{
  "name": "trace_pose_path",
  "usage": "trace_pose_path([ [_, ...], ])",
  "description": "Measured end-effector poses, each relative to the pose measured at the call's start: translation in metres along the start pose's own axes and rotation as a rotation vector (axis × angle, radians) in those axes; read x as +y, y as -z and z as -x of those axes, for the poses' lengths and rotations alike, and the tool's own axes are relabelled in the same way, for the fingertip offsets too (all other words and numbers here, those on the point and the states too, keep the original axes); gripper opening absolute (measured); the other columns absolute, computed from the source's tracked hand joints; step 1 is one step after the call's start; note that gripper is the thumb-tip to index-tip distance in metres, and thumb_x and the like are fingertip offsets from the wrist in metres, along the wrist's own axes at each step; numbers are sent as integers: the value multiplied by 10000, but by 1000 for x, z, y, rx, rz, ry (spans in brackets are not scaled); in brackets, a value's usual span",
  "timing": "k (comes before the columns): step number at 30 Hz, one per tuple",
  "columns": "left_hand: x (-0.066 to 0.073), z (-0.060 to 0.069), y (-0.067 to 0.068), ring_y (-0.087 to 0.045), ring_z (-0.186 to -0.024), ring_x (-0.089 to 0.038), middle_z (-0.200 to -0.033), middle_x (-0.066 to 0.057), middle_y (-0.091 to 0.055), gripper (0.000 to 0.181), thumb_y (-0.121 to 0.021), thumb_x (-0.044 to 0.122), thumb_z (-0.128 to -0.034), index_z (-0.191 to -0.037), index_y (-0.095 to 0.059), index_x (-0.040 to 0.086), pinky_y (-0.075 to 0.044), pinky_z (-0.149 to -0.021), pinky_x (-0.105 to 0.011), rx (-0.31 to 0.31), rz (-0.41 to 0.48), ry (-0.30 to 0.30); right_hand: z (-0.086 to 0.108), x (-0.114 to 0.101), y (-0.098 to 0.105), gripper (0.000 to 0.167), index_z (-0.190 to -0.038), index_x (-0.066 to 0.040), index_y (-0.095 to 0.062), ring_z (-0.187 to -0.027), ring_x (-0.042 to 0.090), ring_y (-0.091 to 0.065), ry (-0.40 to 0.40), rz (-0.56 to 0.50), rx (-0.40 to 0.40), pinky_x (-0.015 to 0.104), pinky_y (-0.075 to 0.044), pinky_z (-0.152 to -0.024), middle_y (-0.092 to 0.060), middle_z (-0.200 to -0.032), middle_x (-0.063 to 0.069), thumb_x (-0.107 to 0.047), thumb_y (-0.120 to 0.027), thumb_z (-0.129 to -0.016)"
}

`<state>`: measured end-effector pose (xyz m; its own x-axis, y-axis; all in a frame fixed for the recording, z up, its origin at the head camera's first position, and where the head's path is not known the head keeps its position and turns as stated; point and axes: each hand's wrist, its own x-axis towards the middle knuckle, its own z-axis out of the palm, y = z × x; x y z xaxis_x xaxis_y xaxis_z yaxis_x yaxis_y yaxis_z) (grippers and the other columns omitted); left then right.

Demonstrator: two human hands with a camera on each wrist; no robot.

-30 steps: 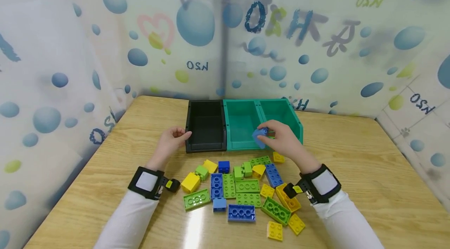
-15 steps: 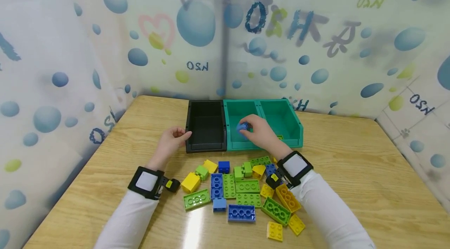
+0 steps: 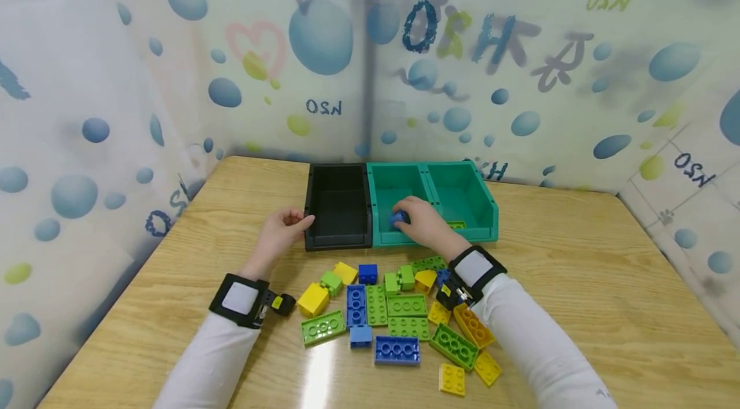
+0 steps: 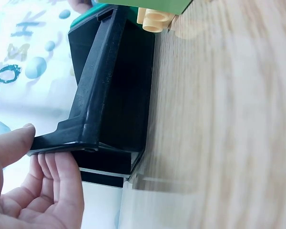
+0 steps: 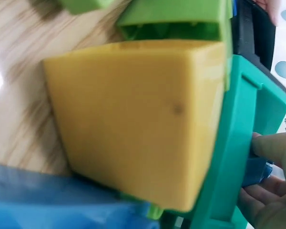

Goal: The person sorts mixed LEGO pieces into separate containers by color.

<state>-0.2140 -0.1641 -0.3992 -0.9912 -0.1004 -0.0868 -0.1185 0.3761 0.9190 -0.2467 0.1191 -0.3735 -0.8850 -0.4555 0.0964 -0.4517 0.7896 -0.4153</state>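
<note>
Inside the middle teal bin, right hand pinching a blue block; left hand gripping the black bin, loose bricks in front

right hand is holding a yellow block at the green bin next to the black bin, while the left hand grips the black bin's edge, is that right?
Not quite: the right hand holds a blue block, not a yellow one, as the head view shows. The green bin and the left hand gripping the black bin are right.
</note>
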Motion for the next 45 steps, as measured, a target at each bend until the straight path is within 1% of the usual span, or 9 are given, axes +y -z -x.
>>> trace_pose_path([
  [14,0,-1,1,-505,-833,-196,-924,-78,-496,283,-599,283,-935,-1021,-532,22,-537,-831,-356,2,-17,15,-5,0,-5,280,-1186,-16,-612,-1077,300,-585,-49,42,-74,423,-502,-903,-584,-1180,163,-155,-577,-945],
  [20,0,-1,0,-497,-833,-194,-925,-78,-492,279,-599,276,-935,-1026,-533,21,-539,-814,-328,2,-13,7,-7,-1,-8,320,-1198,-21,-613,-1000,264,-577,-48,60,-166,397,-494,-857,-613,-1121,142,-228,-469,-1001],
  [23,0,-2,0,-493,-832,-193,-923,-79,-492,273,-599,273,-935,-1023,-534,23,-537,-793,-301,3,-12,6,-7,-2,-10,350,-1204,-21,-613,-1002,266,-571,-56,56,-191,400,-489,-860,-614,-1122,143,-260,-446,-1010],
  [27,0,-2,0,-493,-832,-197,-922,-82,-494,267,-598,270,-936,-1019,-536,25,-534,-777,-280,7,-18,5,-7,-2,-12,376,-1234,-26,-592,-1108,292,-553,-73,62,-203,424,-471,-933,-587,-1211,157,-288,-442,-1010],
  [31,0,-1,0,-494,-822,-188,-915,-74,-496,265,-600,272,-935,-1015,-540,26,-537,-774,-280,6,-23,0,-8,-2,-14,407,-1296,-37,-542,-1211,309,-502,-88,70,-241,442,-432,-1000,-540,-1305,161,-305,-419,-1015],
  [34,0,-1,0,-494,-798,-165,-884,-63,-497,263,-611,257,-929,-1001,-541,14,-540,-764,-289,4,-6,-11,-8,-2,-13,424,-1332,-43,-508,-1239,312,-481,-96,55,-262,448,-416,-1018,-519,-1337,159,-310,-419,-1015],
  [38,-1,0,0,-491,-773,-137,-848,-47,-494,258,-619,241,-923,-979,-536,3,-541,-755,-296,5,11,-21,-5,0,-7,431,-1342,-45,-492,-1190,307,-508,-64,23,-252,446,-439,-981,-518,-1318,163,-310,-447,-1006],
  [41,0,0,0,-490,-776,-131,-851,-43,-494,263,-620,248,-923,-978,-535,6,-542,-760,-297,5,12,-21,-1,2,3,426,-1338,-43,-493,-1194,315,-504,-20,-6,-210,454,-438,-980,-507,-1322,168,-302,-465,-1000],
  [45,0,-2,0,-490,-785,-136,-860,-47,-493,263,-618,245,-924,-988,-535,3,-546,-773,-308,6,17,-19,9,2,23,408,-1322,-35,-509,-1242,336,-467,29,-68,-146,480,-412,-1009,-492,-1341,170,-277,-479,-996],
])
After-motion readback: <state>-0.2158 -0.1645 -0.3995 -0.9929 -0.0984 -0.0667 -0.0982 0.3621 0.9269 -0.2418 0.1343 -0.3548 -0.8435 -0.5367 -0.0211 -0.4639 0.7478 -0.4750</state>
